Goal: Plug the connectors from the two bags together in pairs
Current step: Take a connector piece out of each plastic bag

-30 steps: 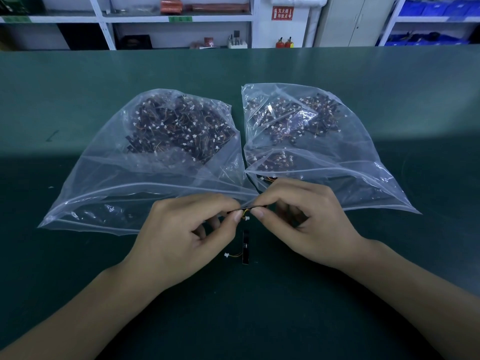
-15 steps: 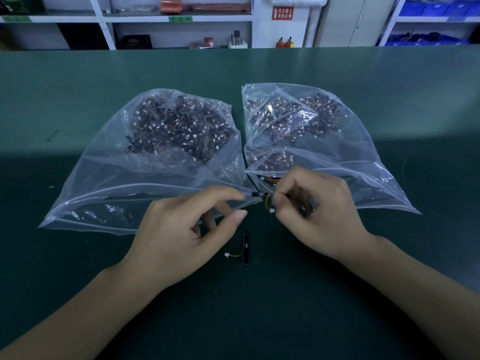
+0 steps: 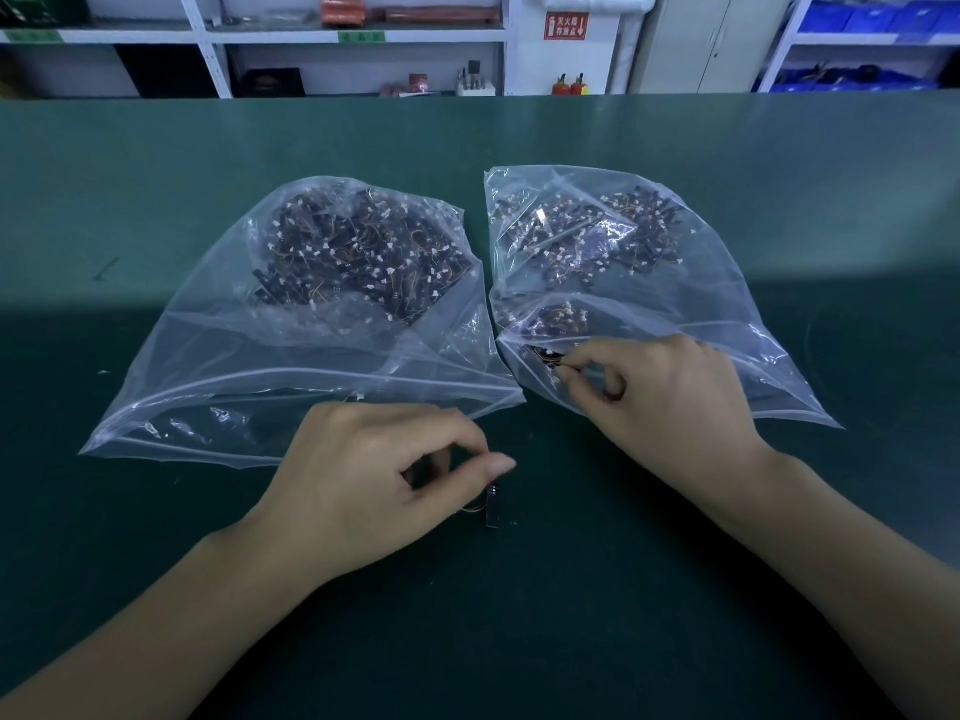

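Note:
Two clear plastic bags of small black connectors with thin wires and white plugs lie side by side: the left bag and the right bag. My right hand is at the right bag's mouth and pinches a connector between thumb and forefinger. My left hand hovers low in front of the left bag, fingers curled and thumb stretched out. Just under that thumb a loose connector with an orange wire lies on the mat. Whether the fingers touch it is hidden.
The bench is covered by a dark green mat, lit at the back and shaded near me. White shelves with boxes and blue bins stand behind the bench's far edge.
The hands, which met over one connector, have parted. My right hand carried it up and right to the right bag's mouth. My left hand dropped toward the loose connector on the mat.

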Demonstrator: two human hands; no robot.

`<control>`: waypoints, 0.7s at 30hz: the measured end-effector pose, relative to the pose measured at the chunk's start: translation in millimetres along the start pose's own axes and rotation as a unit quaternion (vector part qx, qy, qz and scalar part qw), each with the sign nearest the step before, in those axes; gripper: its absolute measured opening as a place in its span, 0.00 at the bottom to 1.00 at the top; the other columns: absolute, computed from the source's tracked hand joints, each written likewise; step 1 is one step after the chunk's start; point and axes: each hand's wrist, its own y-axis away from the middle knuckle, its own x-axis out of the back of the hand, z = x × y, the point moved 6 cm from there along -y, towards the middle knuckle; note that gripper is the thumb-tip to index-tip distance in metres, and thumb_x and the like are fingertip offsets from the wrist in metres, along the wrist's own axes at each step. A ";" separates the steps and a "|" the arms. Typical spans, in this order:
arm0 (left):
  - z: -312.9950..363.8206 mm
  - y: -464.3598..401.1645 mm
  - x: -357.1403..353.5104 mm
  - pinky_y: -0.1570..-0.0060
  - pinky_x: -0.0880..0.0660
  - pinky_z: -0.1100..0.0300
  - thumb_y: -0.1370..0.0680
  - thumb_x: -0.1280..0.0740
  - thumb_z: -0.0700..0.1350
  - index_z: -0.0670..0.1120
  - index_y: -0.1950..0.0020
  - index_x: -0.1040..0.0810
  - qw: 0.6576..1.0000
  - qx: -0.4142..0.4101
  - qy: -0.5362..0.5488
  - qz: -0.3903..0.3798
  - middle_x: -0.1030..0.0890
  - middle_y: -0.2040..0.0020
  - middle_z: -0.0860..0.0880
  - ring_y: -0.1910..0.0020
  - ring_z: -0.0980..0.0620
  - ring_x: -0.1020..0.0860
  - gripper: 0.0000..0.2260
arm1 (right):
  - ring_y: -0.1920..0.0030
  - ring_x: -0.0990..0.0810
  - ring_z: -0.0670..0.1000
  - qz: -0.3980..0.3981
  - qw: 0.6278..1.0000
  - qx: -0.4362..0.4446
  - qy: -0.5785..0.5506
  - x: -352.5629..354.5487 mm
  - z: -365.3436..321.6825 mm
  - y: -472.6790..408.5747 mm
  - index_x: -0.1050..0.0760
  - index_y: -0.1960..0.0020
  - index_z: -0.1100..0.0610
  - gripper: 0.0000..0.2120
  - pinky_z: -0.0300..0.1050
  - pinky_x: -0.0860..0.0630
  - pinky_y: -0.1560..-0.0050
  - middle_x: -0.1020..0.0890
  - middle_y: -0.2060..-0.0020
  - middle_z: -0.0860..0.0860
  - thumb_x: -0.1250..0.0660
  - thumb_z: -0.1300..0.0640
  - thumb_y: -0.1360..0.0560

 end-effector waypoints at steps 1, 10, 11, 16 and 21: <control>1.9 -0.2 -0.5 0.73 0.25 0.57 0.18 0.30 0.61 0.53 0.57 0.13 1.000 -0.011 -0.016 -0.013 0.21 0.68 0.59 0.70 0.61 0.23 0.16 | 0.74 0.26 0.54 0.000 1.000 0.005 0.000 -0.4 -0.4 0.0 0.13 0.54 0.45 0.02 0.44 0.27 0.69 0.32 0.78 0.44 0.24 0.51 0.23; 0.3 1.7 -12.1 0.73 0.33 0.65 0.25 0.34 0.75 0.55 0.61 0.27 0.982 -0.032 -0.106 -0.151 0.29 0.70 0.59 0.72 0.59 0.30 0.24 | 0.62 0.21 0.61 -0.071 0.997 0.000 0.021 -14.3 4.2 3.0 0.16 0.45 0.46 0.15 0.51 0.26 0.61 0.21 0.69 0.49 0.41 0.44 0.16; -0.8 2.1 -12.7 0.73 0.34 0.66 0.24 0.35 0.74 0.56 0.60 0.28 0.982 -0.028 -0.103 -0.155 0.30 0.70 0.60 0.71 0.59 0.30 0.23 | 0.66 0.24 0.61 -0.055 0.998 0.005 0.014 -12.0 2.0 3.2 0.15 0.46 0.47 0.15 0.51 0.25 0.62 0.25 0.72 0.49 0.40 0.45 0.16; -3.6 1.7 -14.2 0.72 0.30 0.65 0.22 0.31 0.67 0.56 0.60 0.27 0.985 -0.021 -0.073 -0.156 0.31 0.68 0.61 0.69 0.60 0.26 0.17 | 0.76 0.30 0.56 0.013 0.999 0.029 -0.040 -1.6 -10.2 3.6 0.12 0.45 0.47 0.08 0.45 0.27 0.70 0.32 0.78 0.47 0.28 0.56 0.20; -2.6 1.6 -14.5 0.69 0.37 0.71 0.22 0.29 0.64 0.53 0.60 0.24 0.987 -0.032 -0.052 -0.150 0.30 0.66 0.60 0.68 0.59 0.30 0.17 | 0.76 0.32 0.47 0.016 0.992 0.051 -0.116 -0.9 -13.8 6.0 0.12 0.47 0.51 0.10 0.42 0.30 0.69 0.30 0.78 0.44 0.27 0.63 0.24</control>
